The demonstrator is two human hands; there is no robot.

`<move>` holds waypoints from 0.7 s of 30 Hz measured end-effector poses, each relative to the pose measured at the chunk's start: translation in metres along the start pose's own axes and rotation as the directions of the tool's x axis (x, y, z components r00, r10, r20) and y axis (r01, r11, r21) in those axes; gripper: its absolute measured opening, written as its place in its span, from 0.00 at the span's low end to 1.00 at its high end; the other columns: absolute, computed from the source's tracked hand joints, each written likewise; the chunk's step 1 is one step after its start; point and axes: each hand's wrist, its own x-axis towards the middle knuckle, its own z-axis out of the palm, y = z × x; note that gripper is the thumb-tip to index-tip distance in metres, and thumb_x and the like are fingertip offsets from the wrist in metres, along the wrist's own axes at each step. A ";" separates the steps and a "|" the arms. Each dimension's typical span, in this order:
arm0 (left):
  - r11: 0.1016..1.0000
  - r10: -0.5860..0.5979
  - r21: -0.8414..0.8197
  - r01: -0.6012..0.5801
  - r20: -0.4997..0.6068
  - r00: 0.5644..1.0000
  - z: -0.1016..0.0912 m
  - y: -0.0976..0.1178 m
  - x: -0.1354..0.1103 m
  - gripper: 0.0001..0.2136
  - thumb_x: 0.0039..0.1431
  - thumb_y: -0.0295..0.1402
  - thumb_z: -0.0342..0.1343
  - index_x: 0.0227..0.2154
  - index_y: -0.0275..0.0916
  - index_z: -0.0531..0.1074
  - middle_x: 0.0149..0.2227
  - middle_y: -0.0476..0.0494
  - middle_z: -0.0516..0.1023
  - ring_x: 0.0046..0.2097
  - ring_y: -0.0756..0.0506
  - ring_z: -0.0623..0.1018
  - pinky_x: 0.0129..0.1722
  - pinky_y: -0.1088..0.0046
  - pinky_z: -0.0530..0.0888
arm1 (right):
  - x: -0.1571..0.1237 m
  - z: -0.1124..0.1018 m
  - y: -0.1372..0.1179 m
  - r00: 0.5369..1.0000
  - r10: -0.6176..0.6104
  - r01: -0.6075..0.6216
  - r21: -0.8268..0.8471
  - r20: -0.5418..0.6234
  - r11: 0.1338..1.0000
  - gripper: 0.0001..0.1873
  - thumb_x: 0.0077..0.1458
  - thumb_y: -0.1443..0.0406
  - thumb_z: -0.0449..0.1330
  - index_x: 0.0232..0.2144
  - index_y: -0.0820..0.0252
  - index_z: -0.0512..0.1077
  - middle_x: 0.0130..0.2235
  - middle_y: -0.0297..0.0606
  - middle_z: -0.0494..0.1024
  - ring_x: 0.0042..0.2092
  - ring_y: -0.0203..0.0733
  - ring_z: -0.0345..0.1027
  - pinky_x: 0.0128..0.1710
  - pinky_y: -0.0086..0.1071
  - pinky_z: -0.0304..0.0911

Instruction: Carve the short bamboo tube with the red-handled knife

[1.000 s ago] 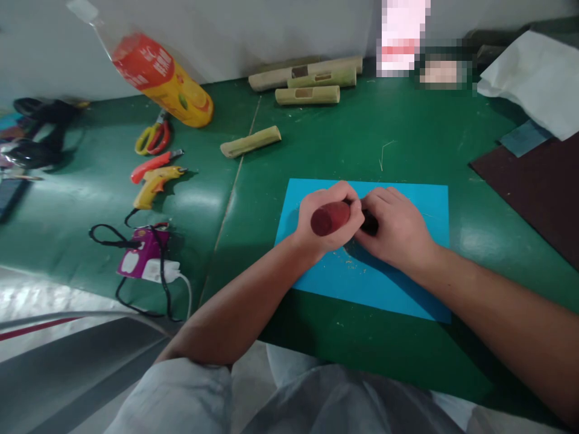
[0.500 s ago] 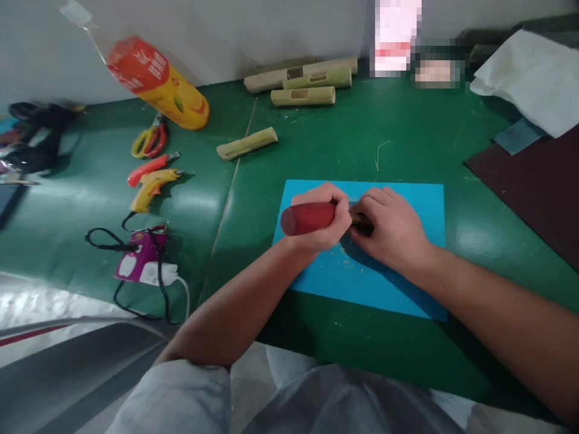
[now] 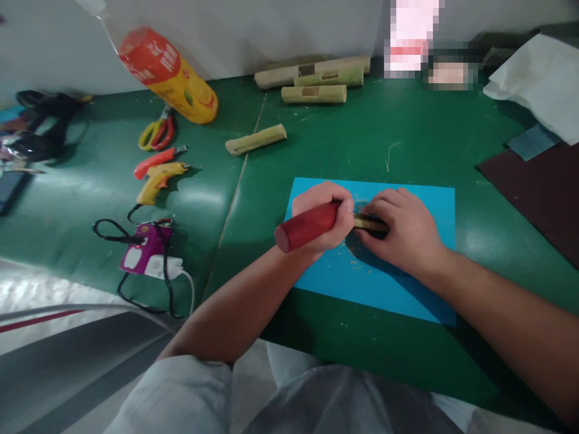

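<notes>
My left hand (image 3: 323, 208) is closed round a tool with a thick red handle (image 3: 307, 226), its butt end tilted toward me. My right hand (image 3: 402, 226) is curled on the far side, fingers and thumb pinching a narrow brownish piece (image 3: 371, 223) that shows between the hands. Whether that piece is the tool's blade or a separate bamboo part, I cannot tell; my fingers hide most of it. Beneath both hands lies a blue sheet (image 3: 407, 295), with pale shavings (image 3: 359, 265) scattered on it.
Several cut bamboo tubes (image 3: 314, 94) lie by the wall, another (image 3: 256, 140) nearer. At left are a juice bottle (image 3: 181, 84), scissors (image 3: 158, 132), a red-handled tool (image 3: 156, 163), a yellow glue gun (image 3: 160, 181) and a purple power adapter (image 3: 147, 247) with cables. A dark sheet (image 3: 538, 187) lies right.
The red handle has swung slightly, its butt end now lower and further left. More of the brownish piece shows between my hands. The whole view has shifted a little.
</notes>
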 end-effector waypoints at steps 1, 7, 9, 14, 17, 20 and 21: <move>1.000 0.029 0.009 -0.029 -0.041 0.999 0.000 0.001 -0.001 0.12 0.73 0.38 0.58 0.31 0.44 0.76 0.30 0.50 0.84 0.31 0.48 0.82 0.37 0.68 0.81 | 0.001 0.000 0.001 1.000 -0.006 0.006 0.048 -0.002 0.999 0.07 0.59 0.62 0.70 0.41 0.53 0.80 0.43 0.44 0.85 0.45 0.54 0.75 0.46 0.48 0.66; 0.985 0.171 0.006 -0.173 -0.197 0.965 0.003 0.003 -0.005 0.13 0.74 0.39 0.57 0.30 0.47 0.74 0.25 0.53 0.80 0.24 0.49 0.74 0.28 0.64 0.73 | 0.003 -0.002 0.001 0.999 -0.028 0.036 0.186 -0.045 0.982 0.05 0.59 0.64 0.69 0.39 0.52 0.79 0.41 0.42 0.85 0.44 0.53 0.77 0.47 0.48 0.69; 0.981 0.187 -0.011 -0.193 -0.199 0.962 0.003 0.001 -0.005 0.12 0.75 0.39 0.58 0.31 0.48 0.74 0.25 0.52 0.79 0.22 0.48 0.72 0.27 0.62 0.72 | 0.003 -0.002 0.001 0.998 -0.032 0.044 0.206 -0.058 0.978 0.05 0.59 0.64 0.69 0.39 0.52 0.79 0.41 0.42 0.85 0.44 0.52 0.77 0.46 0.47 0.69; 0.975 0.212 -0.023 -0.220 -0.199 0.957 0.003 -0.001 -0.004 0.12 0.74 0.39 0.58 0.31 0.47 0.74 0.24 0.52 0.79 0.22 0.49 0.72 0.27 0.63 0.71 | 0.002 -0.001 0.000 0.999 -0.003 0.012 0.188 -0.046 0.982 0.05 0.58 0.64 0.69 0.38 0.52 0.78 0.41 0.41 0.85 0.44 0.52 0.76 0.47 0.47 0.69; 0.978 0.208 -0.011 -0.210 -0.081 0.975 0.000 0.001 0.000 0.13 0.72 0.36 0.57 0.28 0.45 0.72 0.23 0.52 0.78 0.23 0.50 0.73 0.28 0.65 0.71 | 0.002 -0.001 0.000 0.999 0.002 0.003 0.154 -0.034 0.988 0.05 0.58 0.64 0.68 0.39 0.53 0.78 0.41 0.43 0.85 0.44 0.53 0.76 0.46 0.47 0.68; 0.995 0.103 0.002 -0.103 0.015 0.995 -0.003 0.002 0.001 0.14 0.71 0.38 0.57 0.27 0.44 0.72 0.25 0.50 0.79 0.25 0.49 0.75 0.30 0.65 0.74 | 0.002 0.000 0.001 0.999 0.007 -0.001 0.136 -0.040 0.991 0.05 0.59 0.65 0.68 0.38 0.54 0.78 0.41 0.43 0.84 0.43 0.52 0.75 0.47 0.47 0.67; 0.998 0.068 -0.003 -0.068 0.027 0.997 -0.004 0.001 0.000 0.15 0.72 0.40 0.57 0.27 0.44 0.72 0.25 0.49 0.80 0.26 0.48 0.76 0.31 0.65 0.75 | 0.003 0.000 0.002 0.999 0.013 -0.008 0.131 -0.039 0.991 0.05 0.58 0.65 0.69 0.38 0.53 0.78 0.41 0.42 0.84 0.44 0.52 0.74 0.47 0.46 0.67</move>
